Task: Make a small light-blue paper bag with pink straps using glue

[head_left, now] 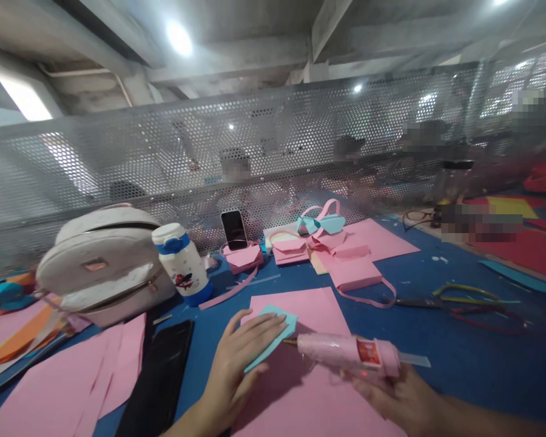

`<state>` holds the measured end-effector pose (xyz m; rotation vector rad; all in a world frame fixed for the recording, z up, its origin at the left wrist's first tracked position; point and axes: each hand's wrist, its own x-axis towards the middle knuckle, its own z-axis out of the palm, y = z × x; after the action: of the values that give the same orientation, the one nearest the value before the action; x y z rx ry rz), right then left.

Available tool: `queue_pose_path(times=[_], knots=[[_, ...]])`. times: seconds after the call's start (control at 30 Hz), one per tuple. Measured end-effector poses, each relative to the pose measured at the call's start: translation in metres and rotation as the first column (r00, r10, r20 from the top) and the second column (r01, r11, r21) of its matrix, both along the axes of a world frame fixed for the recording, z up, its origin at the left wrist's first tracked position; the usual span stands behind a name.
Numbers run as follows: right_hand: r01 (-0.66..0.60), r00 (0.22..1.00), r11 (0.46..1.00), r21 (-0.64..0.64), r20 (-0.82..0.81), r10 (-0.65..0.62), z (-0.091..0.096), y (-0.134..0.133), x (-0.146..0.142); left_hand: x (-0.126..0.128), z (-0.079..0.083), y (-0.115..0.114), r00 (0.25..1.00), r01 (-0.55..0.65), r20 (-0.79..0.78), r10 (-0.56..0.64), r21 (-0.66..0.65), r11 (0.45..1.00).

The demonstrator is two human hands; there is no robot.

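Note:
My left hand grips a small folded piece of light-blue paper, its fingers lying over the top and the thumb below. In my right hand is a pink hot glue gun, with a clear glue stick poking out of its back end and a small red light glowing on its side. The gun's metal nozzle points left and sits close to the blue paper's right edge; whether they touch I cannot tell. Beneath both hands lies a large sheet of pink paper.
Small pink paper bags and a blue one stand toward the back, near a phone. Scissors lie at right. Leftward are a bottle, a white backpack, a black case and pink sheets. A perforated metal screen closes the back.

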<state>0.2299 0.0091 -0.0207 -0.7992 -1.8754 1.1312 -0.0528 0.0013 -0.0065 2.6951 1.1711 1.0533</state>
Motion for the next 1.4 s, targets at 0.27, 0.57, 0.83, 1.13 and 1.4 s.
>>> queue_pose_path(times=[0.27, 0.57, 0.83, 1.13, 1.4], knots=[[-0.041, 0.999, 0.999, 0.012, 0.020, 0.040, 0.012, 0.000, -0.001, 0.001, 0.001, 0.001, 1.000, 0.005, -0.019, -0.004, 0.047, 0.999], [-0.076, 0.997, 0.997, -0.015, 0.030, 0.076, 0.005, 0.001, 0.001, 0.001, 0.001, 0.001, 0.999, -0.001, -0.047, 0.003, 0.052, 0.999], [-0.068, 0.996, 0.998, -0.017, 0.062, 0.069, 0.001, 0.001, 0.002, -0.001, 0.002, 0.003, 0.997, 0.019, -0.071, -0.015, 0.053, 0.998], [-0.094, 0.988, 0.995, -0.042, 0.117, 0.098, 0.003, 0.003, 0.004, -0.007, -0.003, 0.004, 1.000, 0.011, 0.003, -0.011, 0.039, 0.999], [-0.090, 0.993, 0.992, -0.084, 0.072, 0.096, 0.001, 0.002, 0.002, -0.009, -0.005, 0.006, 0.999, 0.030, 0.034, -0.031, 0.023, 0.999]])
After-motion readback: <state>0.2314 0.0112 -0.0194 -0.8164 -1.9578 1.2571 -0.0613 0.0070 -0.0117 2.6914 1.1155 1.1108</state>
